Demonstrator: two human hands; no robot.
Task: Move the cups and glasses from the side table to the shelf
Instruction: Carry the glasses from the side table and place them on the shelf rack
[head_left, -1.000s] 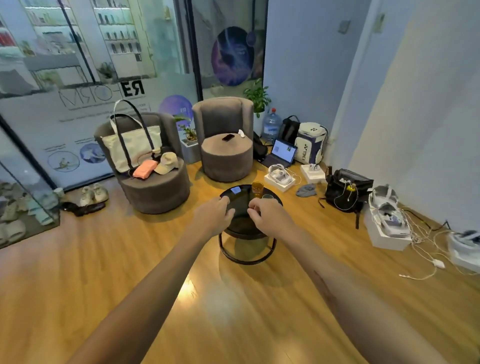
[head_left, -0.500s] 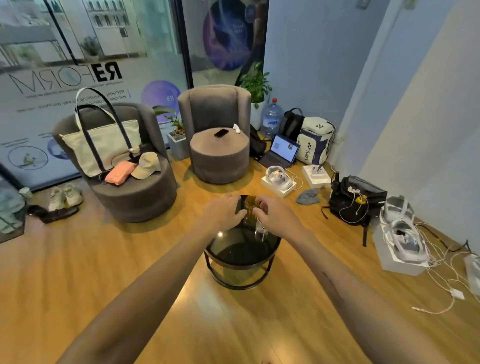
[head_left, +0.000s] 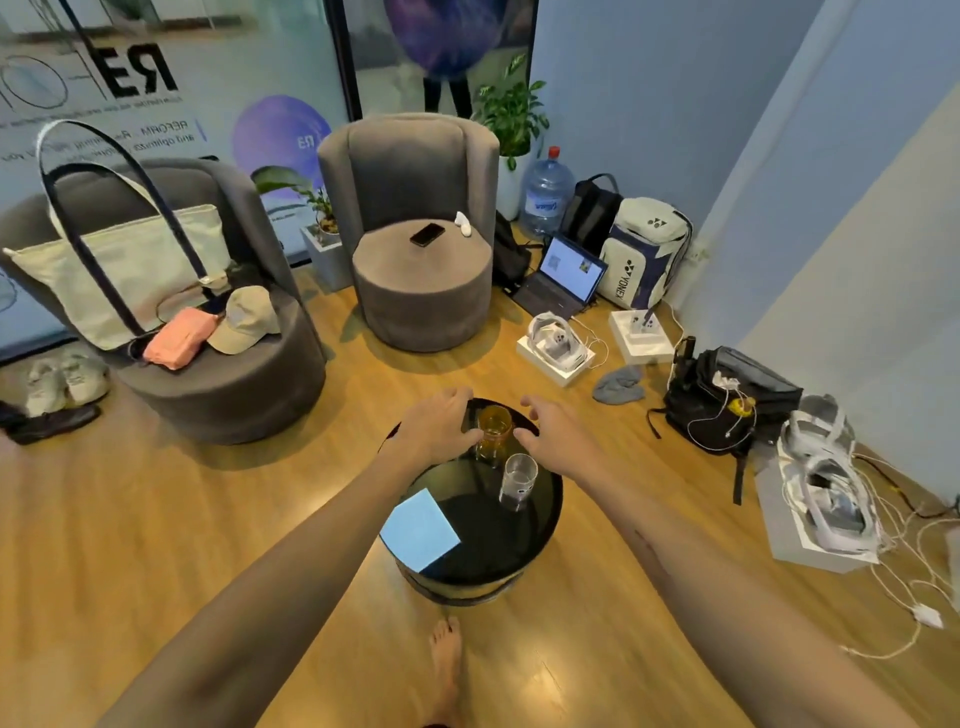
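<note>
Fingers (head_left: 470, 399) of left hand (head_left: 434, 428) spread and relaxed, hovering at the left side of the amber glass (head_left: 493, 434), thumb close to it; contact unclear, nothing gripped. Right hand (head_left: 558, 439) likewise open, fingers loosely curved just right of the amber glass, holding nothing. Both forearms reach in from the bottom corners.

Largest to smallest: wooden floor (head_left: 156, 519) fills most of the view. Two grey round armchairs, left armchair (head_left: 223, 374) carrying a cream tote bag (head_left: 119, 270), a pink pouch (head_left: 179, 338) and a beige cap (head_left: 244, 319); right armchair (head_left: 423, 234) with a black phone (head_left: 427, 234) on its seat. Round black glossy desk (head_left: 540, 530) stands in front of the person, with a pale blue reflection (head_left: 420, 529) on its near-left part. White backpack (head_left: 644, 252) and open laptop (head_left: 563, 278) by the blue wall. Bare foot (head_left: 447, 665) on the floor just below the desk.

Amber glass upright on the far part of the desk, between both hands. Clear glass (head_left: 518, 480) upright just beside it, nearer and slightly right, untouched.
</note>
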